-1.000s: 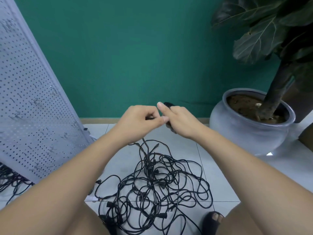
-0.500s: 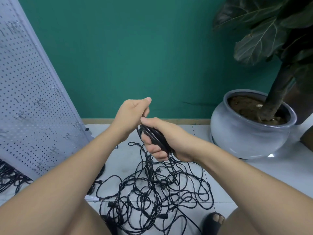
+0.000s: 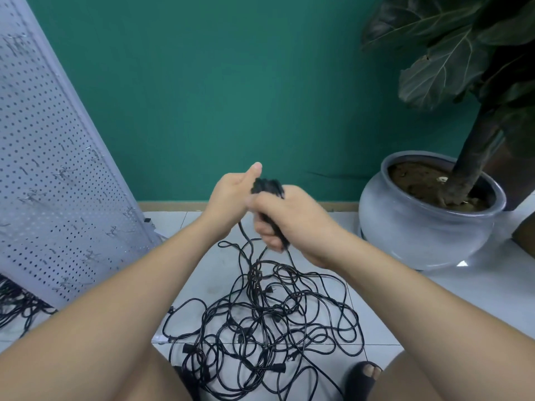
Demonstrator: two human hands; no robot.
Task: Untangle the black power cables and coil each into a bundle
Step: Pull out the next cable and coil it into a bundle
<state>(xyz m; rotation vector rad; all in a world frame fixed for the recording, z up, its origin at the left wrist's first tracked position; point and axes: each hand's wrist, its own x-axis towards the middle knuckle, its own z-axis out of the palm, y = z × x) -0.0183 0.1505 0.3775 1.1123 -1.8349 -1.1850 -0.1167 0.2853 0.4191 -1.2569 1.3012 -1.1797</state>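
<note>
The right hand (image 3: 292, 224) was closed round a half-wound coil (image 3: 267, 186) of black cable, held up above the floor (image 3: 434, 299). The left hand (image 3: 231, 195), thumb up and fingers curled, gripped the strand (image 3: 243, 234) feeding it. That strand ran down into the tangle (image 3: 269, 322) on the tiles. A hard pull would likely cinch knots below or drag the whole heap. A slack grip could let the wound loops spring apart.

Bundle (image 3: 267, 187) higher in right hand (image 3: 292, 224)
</note>
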